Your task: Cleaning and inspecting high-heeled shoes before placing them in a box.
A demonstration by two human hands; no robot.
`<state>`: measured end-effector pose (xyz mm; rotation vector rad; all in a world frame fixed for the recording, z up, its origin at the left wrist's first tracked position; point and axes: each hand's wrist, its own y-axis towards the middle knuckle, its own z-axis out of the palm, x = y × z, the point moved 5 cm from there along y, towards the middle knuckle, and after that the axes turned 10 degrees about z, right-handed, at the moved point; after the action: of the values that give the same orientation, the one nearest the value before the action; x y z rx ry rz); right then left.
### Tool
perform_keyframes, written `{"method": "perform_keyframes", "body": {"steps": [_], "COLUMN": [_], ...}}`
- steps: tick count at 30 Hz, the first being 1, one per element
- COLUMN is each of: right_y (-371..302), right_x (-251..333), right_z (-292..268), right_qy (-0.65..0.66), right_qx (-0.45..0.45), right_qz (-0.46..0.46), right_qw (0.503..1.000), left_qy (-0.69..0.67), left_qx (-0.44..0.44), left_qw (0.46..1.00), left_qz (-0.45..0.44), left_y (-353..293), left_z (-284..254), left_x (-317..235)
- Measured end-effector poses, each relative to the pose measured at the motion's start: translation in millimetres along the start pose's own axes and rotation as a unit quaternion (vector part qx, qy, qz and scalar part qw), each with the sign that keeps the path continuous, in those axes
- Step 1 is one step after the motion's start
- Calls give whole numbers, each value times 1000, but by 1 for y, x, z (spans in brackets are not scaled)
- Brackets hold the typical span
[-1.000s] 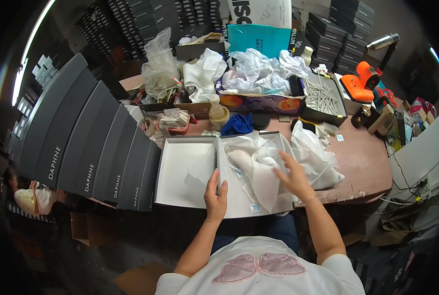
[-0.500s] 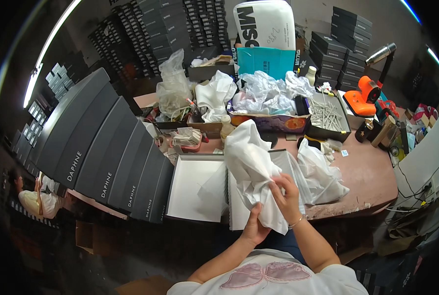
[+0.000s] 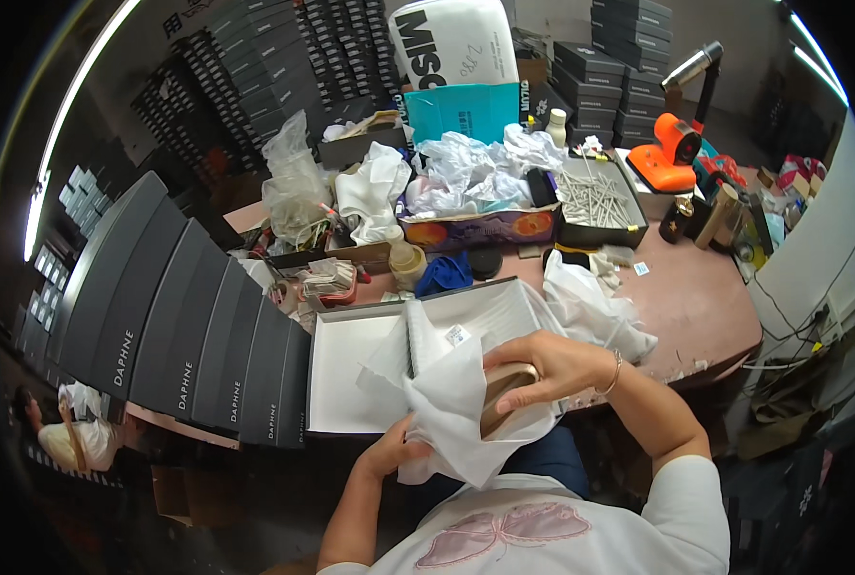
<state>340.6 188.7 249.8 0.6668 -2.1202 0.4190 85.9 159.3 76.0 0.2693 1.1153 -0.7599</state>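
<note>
A beige shoe [image 3: 490, 419] lies partly inside a soft white wrapping [image 3: 447, 414], held low over the near table edge. My right hand [image 3: 557, 369] grips the shoe by its rim, thumb inside the opening. Its other end is hidden by the wrapping, and I cannot tell whether this is a bag or a loose sheet. On the left side, my left hand [image 3: 394, 450] is closed on the wrapping's edge, some fingers behind it. Beyond them stands an open shoe box [image 3: 531, 299] with ribbed white lining. The box's white-lined other half [image 3: 341, 359] lies to its left.
Dark shoe boxes [image 3: 159, 316] are stacked close on the left. Another crumpled white wrapping [image 3: 590, 307] lies right of the open box. Behind are a bottle [image 3: 406, 264], a blue cloth [image 3: 444, 275], a carton of crumpled paper [image 3: 480, 230] and a tray of white sticks [image 3: 629, 230].
The wrapping has come down from upright in front of me to low over the near edge. The shoe now shows, with my right hand on it. My left hand has moved left.
</note>
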Motion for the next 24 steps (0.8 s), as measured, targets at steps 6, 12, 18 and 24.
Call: {"method": "perform_keyframes", "body": {"steps": [6, 12, 18, 24], "right_y": [-49, -122, -124, -96], "right_x": [-121, -173, -160, -104], "right_z": [-22, -22, -7, 68], "right_qy": [416, 646, 564, 586], "right_qx": [-252, -461, -564, -496], "right_qz": [200, 81, 15, 1], "right_qw": [851, 603, 603, 641], "left_qy": [6, 298, 641, -2], "left_qx": [-258, -389, -56, -42], "left_qw": [949, 693, 625, 964], "left_qz": [183, 528, 442, 263], "left_y": [-31, -3, 96, 126], "left_z": [-40, -9, 72, 81], "left_x": [-32, -126, -106, -18]}}
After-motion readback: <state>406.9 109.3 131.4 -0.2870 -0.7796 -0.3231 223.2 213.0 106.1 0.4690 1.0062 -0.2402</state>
